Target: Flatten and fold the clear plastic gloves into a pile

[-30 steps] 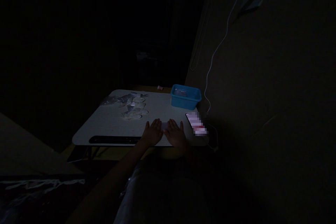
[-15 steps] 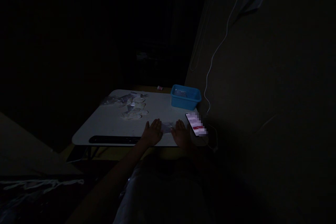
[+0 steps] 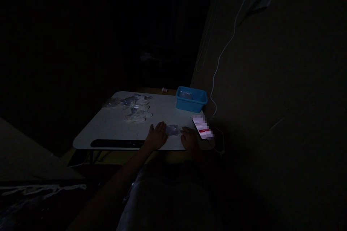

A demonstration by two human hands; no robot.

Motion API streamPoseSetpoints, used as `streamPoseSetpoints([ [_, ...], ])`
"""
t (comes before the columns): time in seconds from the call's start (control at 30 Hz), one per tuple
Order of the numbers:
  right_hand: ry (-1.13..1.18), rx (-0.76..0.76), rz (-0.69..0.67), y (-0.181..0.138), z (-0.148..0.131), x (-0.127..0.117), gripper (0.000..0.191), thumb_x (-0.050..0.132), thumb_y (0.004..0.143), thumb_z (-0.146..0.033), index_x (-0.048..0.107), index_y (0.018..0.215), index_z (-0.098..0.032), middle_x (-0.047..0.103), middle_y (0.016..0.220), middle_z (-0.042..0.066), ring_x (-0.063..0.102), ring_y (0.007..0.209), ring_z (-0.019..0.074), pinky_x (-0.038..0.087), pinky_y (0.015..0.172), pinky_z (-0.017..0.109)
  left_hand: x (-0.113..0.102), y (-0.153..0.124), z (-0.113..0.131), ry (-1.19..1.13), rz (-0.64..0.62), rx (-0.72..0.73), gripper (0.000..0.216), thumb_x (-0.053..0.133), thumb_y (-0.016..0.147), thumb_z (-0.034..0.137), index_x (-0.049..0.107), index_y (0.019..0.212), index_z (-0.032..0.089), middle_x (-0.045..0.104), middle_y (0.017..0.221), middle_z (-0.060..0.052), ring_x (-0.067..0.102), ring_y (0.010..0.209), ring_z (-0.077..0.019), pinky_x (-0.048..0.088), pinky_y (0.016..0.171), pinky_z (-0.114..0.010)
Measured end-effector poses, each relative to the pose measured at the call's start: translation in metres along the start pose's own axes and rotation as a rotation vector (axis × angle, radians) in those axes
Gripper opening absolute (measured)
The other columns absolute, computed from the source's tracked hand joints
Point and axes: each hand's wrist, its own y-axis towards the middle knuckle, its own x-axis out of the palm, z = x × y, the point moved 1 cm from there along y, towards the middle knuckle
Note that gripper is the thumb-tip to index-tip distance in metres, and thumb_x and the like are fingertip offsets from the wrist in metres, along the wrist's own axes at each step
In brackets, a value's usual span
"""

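A small clear plastic packet (image 3: 172,130) lies flat on the white folding table (image 3: 108,130), between my hands. My left hand (image 3: 157,137) rests palm down at the packet's left edge, open, fingers stretched forward and thumb apart. Just right of the packet is my right hand (image 3: 189,139), its fingers partly bent and pointing left, apart from one another. Nothing shows in its grasp, though the dimness hides detail. Farther left on the tabletop lie several pale, whitish items (image 3: 137,113) among crumpled clear plastic bags (image 3: 130,100).
A blue plastic basin (image 3: 189,105) with clear plastic inside stands at the back right. A lit phone (image 3: 202,127) lies near the right edge, close to my right hand. A white cable (image 3: 219,57) hangs along the wall. A dark slot (image 3: 116,143) runs along the table's front.
My right hand has shifted slightly right, off the packet's edge, and its fingers have bent from their flat pose. My left hand stays almost where it was.
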Motion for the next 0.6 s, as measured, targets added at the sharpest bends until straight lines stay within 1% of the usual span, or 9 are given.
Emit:
streamPoseSetpoints([
  [0.17, 0.045, -0.082, -0.007, -0.0005, -0.0031, -0.0047, 0.033, 0.045, 0.071, -0.012, 0.067, 0.094, -0.019, 0.059, 0.113, 0.006, 0.047, 0.108, 0.0198, 0.031, 0.094, 0.035, -0.0006, -0.0005, -0.0004, -0.022, 0.01, -0.002, 0.05, 0.024, 0.087, 0.03, 0.031, 0.132, 0.012, 0.03, 0.139, -0.014, 0.026, 0.128, -0.0237, 0.021, 0.101, -0.051],
  [0.3, 0.086, -0.067, 0.031, -0.0002, -0.0024, -0.0071, 0.033, 0.043, 0.07, -0.009, 0.068, 0.09, -0.018, 0.062, 0.107, 0.006, 0.049, 0.103, 0.0195, 0.033, 0.092, 0.034, -0.0021, -0.0009, -0.0005, -0.047, 0.016, -0.008, 0.051, 0.027, 0.086, 0.032, 0.031, 0.132, 0.012, 0.031, 0.139, -0.014, 0.027, 0.128, -0.0243, 0.021, 0.101, -0.051],
  [0.4, 0.093, -0.066, 0.058, -0.0012, -0.0026, -0.0077, 0.038, 0.042, 0.069, -0.008, 0.064, 0.099, -0.016, 0.061, 0.107, 0.007, 0.05, 0.102, 0.0196, 0.035, 0.092, 0.034, -0.0034, -0.0014, -0.0006, -0.061, 0.008, -0.012, 0.051, 0.028, 0.086, 0.033, 0.032, 0.132, 0.012, 0.031, 0.139, -0.014, 0.027, 0.128, -0.0245, 0.021, 0.101, -0.051],
  [0.47, 0.1, -0.141, 0.054, -0.0025, -0.0043, -0.0071, 0.042, 0.044, 0.068, -0.01, 0.059, 0.108, -0.016, 0.059, 0.111, 0.007, 0.048, 0.105, 0.0197, 0.033, 0.094, 0.034, -0.0044, -0.0016, -0.001, -0.066, 0.005, -0.007, 0.05, 0.028, 0.086, 0.033, 0.033, 0.131, 0.012, 0.032, 0.139, -0.014, 0.027, 0.128, -0.0249, 0.021, 0.101, -0.051],
  [0.53, 0.117, -0.213, 0.039, -0.0028, -0.0057, -0.0061, 0.045, 0.048, 0.068, -0.012, 0.057, 0.111, -0.017, 0.057, 0.114, 0.006, 0.046, 0.108, 0.0196, 0.032, 0.096, 0.034, -0.0052, -0.0018, -0.0018, -0.074, 0.003, 0.001, 0.05, 0.029, 0.085, 0.033, 0.033, 0.131, 0.014, 0.033, 0.138, -0.013, 0.027, 0.128, -0.025, 0.021, 0.1, -0.052],
  [0.6, 0.147, -0.203, 0.029, 0.0003, -0.0054, -0.0057, 0.044, 0.05, 0.067, -0.014, 0.056, 0.111, -0.018, 0.057, 0.116, 0.006, 0.046, 0.109, 0.019, 0.032, 0.097, 0.034, -0.0057, -0.0016, -0.0027, -0.083, 0.002, 0.003, 0.05, 0.032, 0.084, 0.034, 0.034, 0.131, 0.016, 0.034, 0.138, -0.013, 0.028, 0.127, -0.025, 0.021, 0.1, -0.051],
])
